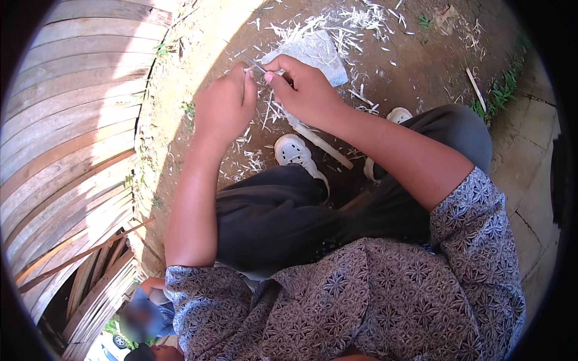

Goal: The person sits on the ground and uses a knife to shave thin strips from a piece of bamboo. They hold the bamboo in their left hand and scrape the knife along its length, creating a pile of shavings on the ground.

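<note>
My left hand (226,102) is closed, with thumb and forefinger pinched on a small pale sliver of wood (247,70). Close beside it, my right hand (304,90) is closed on a thin grey blade (257,66), which slants up and to the left past the sliver. The blade's handle is hidden in the fingers. Both hands are held above the ground, nearly touching. Beyond the right hand lies a flat grey slab (316,54), partly covered with pale wood shavings (346,36).
A pale split stick (322,147) lies between my white shoes (294,150). Shavings are scattered over the bare soil. A plank wall (78,90) stands at left, paving slabs (530,162) at right. Another person (153,307) is at lower left, near a loose stick (87,256).
</note>
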`<state>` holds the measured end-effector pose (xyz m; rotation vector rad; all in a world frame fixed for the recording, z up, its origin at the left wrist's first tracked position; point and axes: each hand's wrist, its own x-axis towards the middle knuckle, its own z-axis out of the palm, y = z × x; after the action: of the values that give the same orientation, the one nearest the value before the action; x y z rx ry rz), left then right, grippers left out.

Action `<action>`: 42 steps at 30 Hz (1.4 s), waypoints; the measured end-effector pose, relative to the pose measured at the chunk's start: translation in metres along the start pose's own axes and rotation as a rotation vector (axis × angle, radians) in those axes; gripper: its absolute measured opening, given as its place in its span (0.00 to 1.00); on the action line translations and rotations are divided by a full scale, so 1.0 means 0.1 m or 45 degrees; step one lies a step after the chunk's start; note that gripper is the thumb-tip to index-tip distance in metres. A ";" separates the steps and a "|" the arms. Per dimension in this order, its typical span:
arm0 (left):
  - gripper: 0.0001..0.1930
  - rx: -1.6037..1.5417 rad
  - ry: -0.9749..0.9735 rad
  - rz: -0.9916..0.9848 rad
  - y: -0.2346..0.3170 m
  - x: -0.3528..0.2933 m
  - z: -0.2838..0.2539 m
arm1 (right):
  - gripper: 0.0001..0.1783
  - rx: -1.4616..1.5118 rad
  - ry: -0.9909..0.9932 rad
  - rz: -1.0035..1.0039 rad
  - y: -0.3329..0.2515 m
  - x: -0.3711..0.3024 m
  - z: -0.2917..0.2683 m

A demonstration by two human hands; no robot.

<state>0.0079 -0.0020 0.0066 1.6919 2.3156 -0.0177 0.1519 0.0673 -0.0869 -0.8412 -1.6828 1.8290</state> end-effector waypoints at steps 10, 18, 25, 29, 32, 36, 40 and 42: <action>0.15 -0.085 0.101 -0.034 -0.15 0.00 0.07 | 0.10 -0.298 -0.090 0.022 0.07 -0.04 -0.17; 0.18 -0.129 0.096 -0.114 -0.23 -0.02 0.09 | 0.11 -0.420 -0.048 -0.025 0.22 -0.05 -0.11; 0.20 -0.122 0.063 -0.117 -0.21 0.03 0.09 | 0.11 -0.070 0.063 0.481 0.20 -0.01 -0.12; 0.20 -0.191 0.070 -0.130 -0.19 0.03 0.08 | 0.12 -0.220 0.264 0.281 0.51 0.10 -0.25; 0.18 -0.150 0.088 -0.063 -0.23 0.04 0.09 | 0.12 -0.114 0.076 0.121 0.27 0.03 -0.18; 0.17 -0.118 0.073 -0.018 -0.06 0.05 0.05 | 0.12 -0.038 0.004 0.034 0.10 0.01 -0.07; 0.16 -0.077 0.076 0.001 -0.05 0.01 0.04 | 0.10 -0.311 -0.155 0.066 0.04 0.03 -0.22; 0.16 -0.074 0.068 -0.006 -0.06 0.01 0.04 | 0.11 -0.449 -0.076 -0.047 0.21 0.06 -0.24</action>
<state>0.0029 -0.0036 0.0011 1.6784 2.3345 0.0942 0.1663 0.0862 -0.1093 -0.8939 -2.0826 1.5685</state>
